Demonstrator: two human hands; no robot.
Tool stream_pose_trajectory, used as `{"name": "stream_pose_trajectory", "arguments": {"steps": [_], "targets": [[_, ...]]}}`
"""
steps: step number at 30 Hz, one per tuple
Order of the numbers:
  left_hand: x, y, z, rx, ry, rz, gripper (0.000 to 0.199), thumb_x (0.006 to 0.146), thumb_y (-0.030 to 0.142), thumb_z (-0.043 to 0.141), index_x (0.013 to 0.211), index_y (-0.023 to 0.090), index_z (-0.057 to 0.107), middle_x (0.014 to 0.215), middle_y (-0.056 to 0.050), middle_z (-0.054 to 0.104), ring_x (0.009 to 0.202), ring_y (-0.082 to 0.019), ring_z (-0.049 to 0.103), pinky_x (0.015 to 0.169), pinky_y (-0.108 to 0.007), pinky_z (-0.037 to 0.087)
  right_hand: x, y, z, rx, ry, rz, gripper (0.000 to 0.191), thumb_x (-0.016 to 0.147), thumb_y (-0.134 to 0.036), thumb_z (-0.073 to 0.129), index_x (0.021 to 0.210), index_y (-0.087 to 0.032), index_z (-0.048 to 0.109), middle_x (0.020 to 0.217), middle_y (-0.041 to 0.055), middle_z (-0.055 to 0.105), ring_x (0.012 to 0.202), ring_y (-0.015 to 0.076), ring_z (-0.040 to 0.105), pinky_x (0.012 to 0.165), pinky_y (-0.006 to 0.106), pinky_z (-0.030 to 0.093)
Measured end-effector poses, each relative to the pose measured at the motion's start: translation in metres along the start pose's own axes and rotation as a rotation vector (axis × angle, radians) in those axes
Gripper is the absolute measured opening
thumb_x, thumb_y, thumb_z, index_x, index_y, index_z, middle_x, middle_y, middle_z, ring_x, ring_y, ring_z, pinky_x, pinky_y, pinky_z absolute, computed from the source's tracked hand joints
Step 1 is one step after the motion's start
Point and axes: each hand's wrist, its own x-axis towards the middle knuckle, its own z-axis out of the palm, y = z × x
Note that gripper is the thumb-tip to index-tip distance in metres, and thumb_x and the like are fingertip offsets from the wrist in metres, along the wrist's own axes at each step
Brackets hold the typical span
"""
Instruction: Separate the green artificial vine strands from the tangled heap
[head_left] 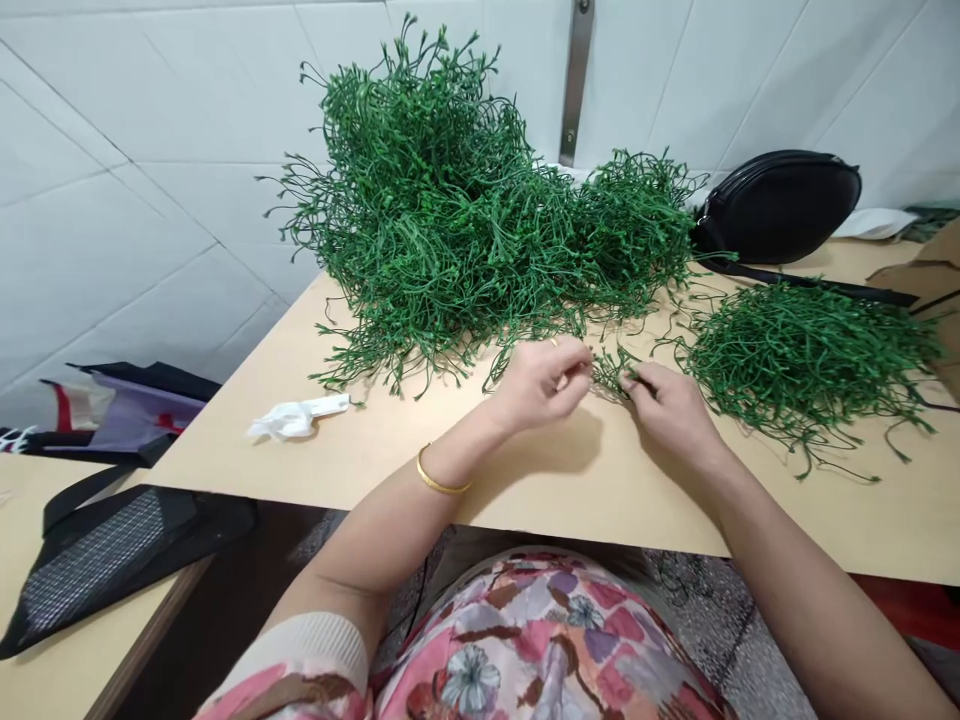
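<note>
Beyond the left hand [544,382], the large green heap [465,220] blocks the way; just right of the right hand [667,410], the smaller green pile [814,350] does. Leftward, bare tabletop [405,440] leaves passage up to the white scrap [296,420]

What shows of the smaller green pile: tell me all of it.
The smaller green pile is a loose, tangled mound, wider than tall, of thin, curving green strands that look like plastic, some ending in small forked or knobby tips. It lies on the right part of the table, resting on its pale top, with stray strands spread out at the front and left. The black bag stands behind it; whether the strap touches it is unclear.
</note>
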Motion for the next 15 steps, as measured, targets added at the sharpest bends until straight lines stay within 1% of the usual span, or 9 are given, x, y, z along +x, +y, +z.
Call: {"name": "stream_pose_trajectory", "arguments": {"steps": [3, 4, 5, 6, 7, 8, 10, 12, 15], "targets": [[-0.005, 0.011, 0.012, -0.122, -0.436, -0.074, 0.025, 0.078, 0.025, 0.046, 0.054, 0.017, 0.048, 0.047, 0.002, 0.042, 0.047, -0.008, 0.035, 0.048, -0.024, 0.027, 0.003, 0.003, -0.011, 0.335, 0.13, 0.196, 0.024, 0.078, -0.036, 0.053, 0.062, -0.018, 0.052, 0.054, -0.002, 0.046, 0.051, 0.0115, 0.042, 0.05, 0.026, 0.032], [-0.006, 0.012, 0.016, -0.17, -0.538, -0.132, 0.028, 0.078, 0.028, 0.048, 0.053, 0.016, 0.047, 0.046, 0.002, 0.041, 0.045, -0.007, 0.034, 0.046, -0.023, 0.025, 0.004, 0.003, -0.013, 0.447, 0.167, 0.237, 0.022, 0.077, -0.037, 0.056, 0.065, -0.018, 0.054, 0.055, -0.0022, 0.048, 0.05, 0.0111, 0.043, 0.049, 0.026, 0.033], [-0.007, 0.012, 0.02, -0.237, -0.586, -0.209, 0.029, 0.078, 0.031, 0.049, 0.054, 0.016, 0.049, 0.046, 0.002, 0.043, 0.044, -0.007, 0.035, 0.044, -0.023, 0.025, 0.005, 0.003, -0.015, 0.548, 0.192, 0.261, 0.02, 0.075, -0.037, 0.058, 0.067, -0.018, 0.056, 0.056, -0.0022, 0.049, 0.05, 0.011, 0.044, 0.049, 0.026, 0.035], [-0.006, 0.012, 0.023, -0.325, -0.576, -0.301, 0.028, 0.079, 0.034, 0.049, 0.058, 0.015, 0.051, 0.048, 0.002, 0.046, 0.043, -0.006, 0.037, 0.044, -0.022, 0.026, 0.006, 0.001, -0.016, 0.63, 0.207, 0.273, 0.019, 0.074, -0.037, 0.059, 0.069, -0.018, 0.057, 0.058, -0.0019, 0.051, 0.05, 0.0111, 0.046, 0.049, 0.026, 0.038], [-0.005, 0.01, 0.025, -0.432, -0.513, -0.398, 0.027, 0.08, 0.036, 0.05, 0.064, 0.015, 0.054, 0.051, 0.001, 0.05, 0.044, -0.006, 0.041, 0.044, -0.021, 0.029, 0.007, -0.001, -0.016, 0.683, 0.212, 0.27, 0.019, 0.074, -0.037, 0.06, 0.07, -0.018, 0.058, 0.059, -0.0016, 0.052, 0.05, 0.0113, 0.047, 0.05, 0.026, 0.04], [-0.004, 0.008, 0.027, -0.546, -0.415, -0.487, 0.028, 0.08, 0.04, 0.05, 0.071, 0.014, 0.055, 0.055, 0.001, 0.053, 0.046, -0.007, 0.045, 0.044, -0.02, 0.033, 0.009, -0.005, -0.015, 0.708, 0.207, 0.257, 0.018, 0.074, -0.036, 0.06, 0.071, -0.018, 0.058, 0.06, -0.0014, 0.053, 0.051, 0.0114, 0.048, 0.051, 0.027, 0.041], [0.002, 0.003, 0.027, -0.766, -0.187, -0.625, 0.032, 0.078, 0.045, 0.054, 0.08, 0.014, 0.055, 0.062, -0.001, 0.057, 0.048, -0.007, 0.052, 0.045, -0.019, 0.039, 0.011, -0.016, -0.011, 0.676, 0.18, 0.202, 0.018, 0.075, -0.035, 0.059, 0.069, -0.018, 0.057, 0.059, -0.0013, 0.052, 0.052, 0.0112, 0.049, 0.052, 0.026, 0.041], [0.008, -0.004, 0.023, -0.957, 0.013, -0.731, 0.034, 0.074, 0.047, 0.06, 0.081, 0.014, 0.053, 0.066, -0.001, 0.058, 0.049, -0.007, 0.055, 0.043, -0.018, 0.039, 0.013, -0.029, -0.006, 0.595, 0.137, 0.106, 0.02, 0.079, -0.033, 0.055, 0.067, -0.017, 0.054, 0.058, -0.0011, 0.05, 0.053, 0.0107, 0.047, 0.052, 0.025, 0.039], [0.013, -0.016, 0.015, -1.18, 0.185, -0.851, 0.026, 0.072, 0.035, 0.066, 0.075, 0.014, 0.051, 0.061, 0.001, 0.055, 0.046, -0.006, 0.053, 0.039, -0.015, 0.034, 0.014, -0.043, 0.0, 0.463, 0.006, -0.096, 0.025, 0.083, -0.03, 0.05, 0.061, -0.018, 0.046, 0.059, -0.0013, 0.045, 0.055, 0.0097, 0.043, 0.054, 0.024, 0.035]]}}
